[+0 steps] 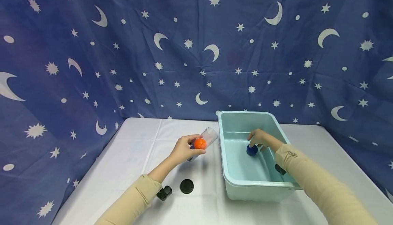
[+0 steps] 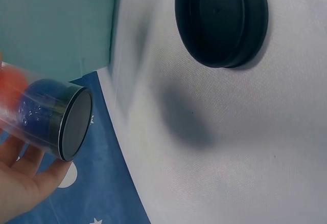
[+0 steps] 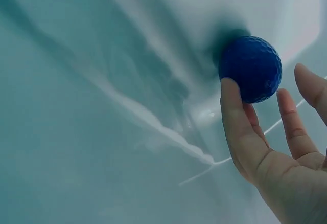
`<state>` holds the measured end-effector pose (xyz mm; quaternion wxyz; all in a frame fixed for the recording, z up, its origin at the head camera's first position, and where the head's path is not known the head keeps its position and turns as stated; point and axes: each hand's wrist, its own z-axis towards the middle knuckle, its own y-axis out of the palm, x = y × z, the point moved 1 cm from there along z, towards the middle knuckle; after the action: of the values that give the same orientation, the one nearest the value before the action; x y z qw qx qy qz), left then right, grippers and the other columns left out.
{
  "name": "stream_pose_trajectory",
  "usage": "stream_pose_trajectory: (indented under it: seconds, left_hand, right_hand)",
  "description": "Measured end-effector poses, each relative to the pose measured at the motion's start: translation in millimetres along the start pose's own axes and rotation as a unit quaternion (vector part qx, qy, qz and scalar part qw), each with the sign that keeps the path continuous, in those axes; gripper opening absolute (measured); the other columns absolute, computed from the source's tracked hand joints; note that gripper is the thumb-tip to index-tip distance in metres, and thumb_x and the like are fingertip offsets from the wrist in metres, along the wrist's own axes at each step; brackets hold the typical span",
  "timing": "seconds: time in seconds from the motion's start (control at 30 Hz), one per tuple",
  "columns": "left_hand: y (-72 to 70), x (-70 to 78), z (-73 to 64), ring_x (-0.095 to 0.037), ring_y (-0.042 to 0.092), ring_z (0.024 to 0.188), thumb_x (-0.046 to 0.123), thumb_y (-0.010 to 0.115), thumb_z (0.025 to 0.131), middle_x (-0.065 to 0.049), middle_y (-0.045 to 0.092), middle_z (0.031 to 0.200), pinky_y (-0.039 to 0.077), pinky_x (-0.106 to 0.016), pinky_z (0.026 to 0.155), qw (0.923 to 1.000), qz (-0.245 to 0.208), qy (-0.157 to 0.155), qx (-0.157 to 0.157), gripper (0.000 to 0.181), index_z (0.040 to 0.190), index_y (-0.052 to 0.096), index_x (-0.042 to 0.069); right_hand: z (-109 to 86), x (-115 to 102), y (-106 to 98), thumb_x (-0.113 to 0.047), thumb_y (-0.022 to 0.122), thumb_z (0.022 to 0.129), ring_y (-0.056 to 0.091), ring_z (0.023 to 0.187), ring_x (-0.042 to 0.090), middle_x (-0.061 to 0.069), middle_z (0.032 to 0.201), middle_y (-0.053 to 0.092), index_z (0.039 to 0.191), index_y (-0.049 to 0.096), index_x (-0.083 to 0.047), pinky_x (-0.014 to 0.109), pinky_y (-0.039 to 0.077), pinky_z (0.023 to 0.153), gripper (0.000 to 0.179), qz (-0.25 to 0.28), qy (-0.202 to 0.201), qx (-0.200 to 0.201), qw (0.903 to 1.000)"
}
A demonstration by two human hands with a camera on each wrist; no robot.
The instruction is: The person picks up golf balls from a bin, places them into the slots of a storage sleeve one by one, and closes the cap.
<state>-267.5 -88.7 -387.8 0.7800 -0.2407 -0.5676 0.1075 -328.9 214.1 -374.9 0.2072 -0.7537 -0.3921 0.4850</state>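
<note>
I see my right hand point(image 1: 261, 139) down inside the pale green plastic tub point(image 1: 228, 170), fingers reaching over a dark blue dimpled ball point(image 1: 252, 150) that sits on the tub floor. In the right wrist view the ball point(image 3: 250, 69) lies just beyond the fingertips point(image 3: 229, 88), one finger touching its near side and the others spread and nearly straight beside it; I judge the hand not yet closed on it, so the ball is touched, not gripped.

My left hand point(image 1: 183, 150) is over the white tablecloth point(image 1: 138, 156), just left of the tub, curled round a clear tube point(image 1: 205, 140) that holds an orange ball point(image 1: 200, 143). The tube's long axis tilts up and to the right, its open mouth towards the tub's near-left wall. The right hand is far nearer to the blue ball; the tube mouth stands apart from it, with the tub wall between.

A black round lid point(image 1: 186, 186) lies flat on the cloth nearer to me, well apart from both hands.

In the left wrist view only the tube's dark-rimmed base point(image 2: 75, 124) and a blurred orange patch show; the mouth is cut off. I cannot tell whether there is water in the tub.
</note>
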Motion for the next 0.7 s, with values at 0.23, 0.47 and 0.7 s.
stream_pose_trajectory:
  seconds: [0.23,0.47,0.7]
  left_hand:
    - [-0.9,0.3,0.4,-0.024,0.065,0.095,0.013,0.083,0.069,-0.013,0.069,0.113,0.054,-0.032,0.082,0.9999,-0.002,0.011,0.006,0.051,0.117,0.066,0.004]
    - [-2.0,-1.6,-4.0,-0.025,0.065,0.096,0.013,0.083,0.070,-0.014,0.068,0.113,0.053,-0.036,0.083,0.9999,-0.003,0.010,0.005,0.052,0.117,0.065,0.003]
    - [-3.9,-3.5,-4.3,-0.024,0.065,0.096,0.013,0.083,0.069,-0.012,0.069,0.112,0.053,-0.034,0.083,0.9999,-0.004,-0.001,0.010,0.051,0.117,0.066,0.004]
  right_hand:
    - [3.6,-2.0,7.3,0.005,0.061,0.084,0.056,0.097,0.039,0.036,0.120,0.048,0.117,0.053,0.010,0.045,0.056,0.078,0.034,-0.023,-0.002,-0.004,0.9997]
    - [45.7,26.8,11.8,-0.007,0.078,0.074,0.061,0.076,0.032,0.024,0.097,0.053,0.089,0.057,-0.001,0.036,0.058,0.063,0.027,-0.095,-0.027,-0.015,0.9950]
    - [16.3,4.7,8.9,0.001,0.069,0.080,0.062,0.088,0.034,0.029,0.103,0.053,0.100,0.053,0.009,0.037,0.058,0.070,0.026,-0.028,-0.064,-0.009,0.9975]
